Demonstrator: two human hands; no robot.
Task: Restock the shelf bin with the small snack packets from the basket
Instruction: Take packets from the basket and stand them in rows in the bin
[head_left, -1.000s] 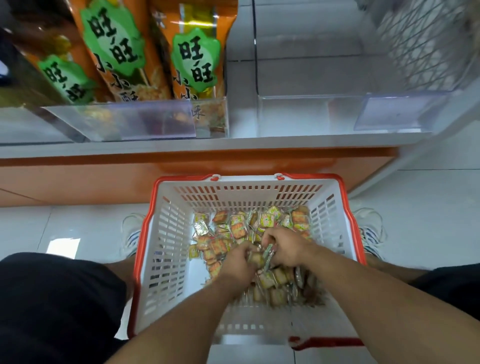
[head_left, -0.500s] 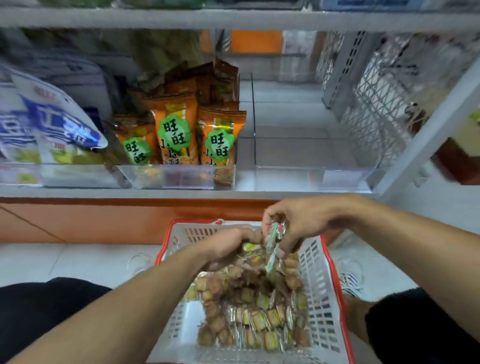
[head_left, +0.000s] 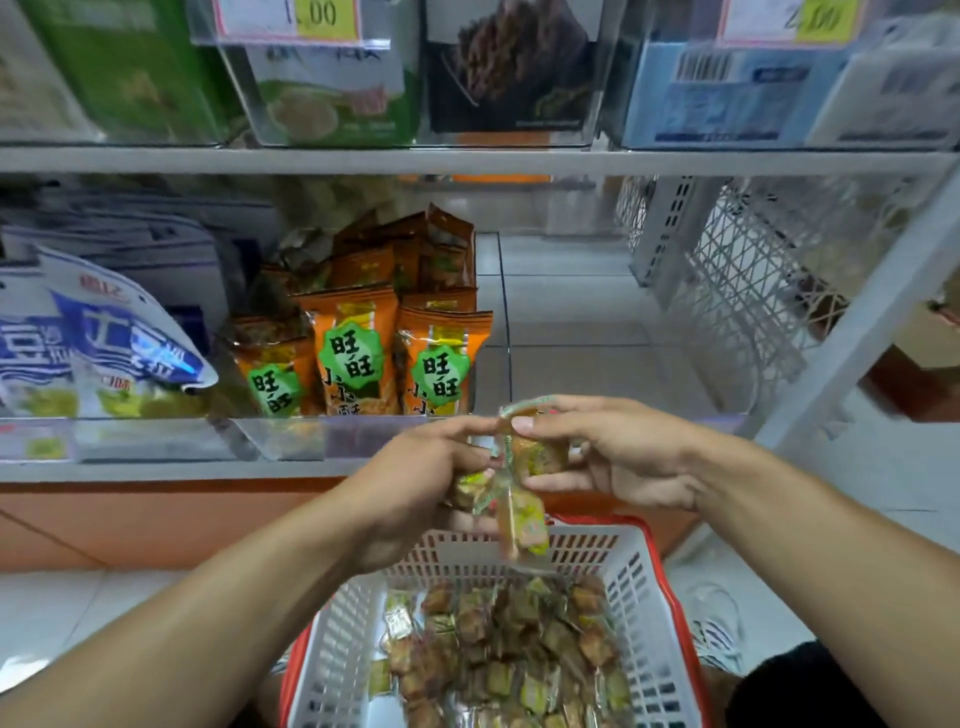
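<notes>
— Both hands are up over the basket, holding one bunch of small snack packets (head_left: 511, 483) between them. Left hand (head_left: 415, 483) has its grip curled round the lower left of the bunch, fingertips reaching toward the top packet. Right hand (head_left: 618, 452) pinches the upper packets, thumb on top, fingers underneath.

— Are the packets loose or joined?

— Can't tell; they blur together. One hangs down from the bunch, just above the basket's far rim.

— And the basket?

— White plastic basket (head_left: 639, 587) with a red rim, on the floor below the hands. More small packets (head_left: 498, 639) lie heaped in its bottom.

— Where's the bin?

— Straight ahead, on the lowest shelf. Clear shelf bin (head_left: 613, 332) to the right of a clear divider; I see nothing lying in it. The hands are in front of its front edge, not inside it.

— What's beside it?

— Orange snack bags (head_left: 358, 353) with green labels stand in the compartment just left. Farther left, blue and white bags (head_left: 109, 343). Upper shelf (head_left: 467, 161) carries clear bins of other goods with price tags (head_left: 288, 18) above.
</notes>
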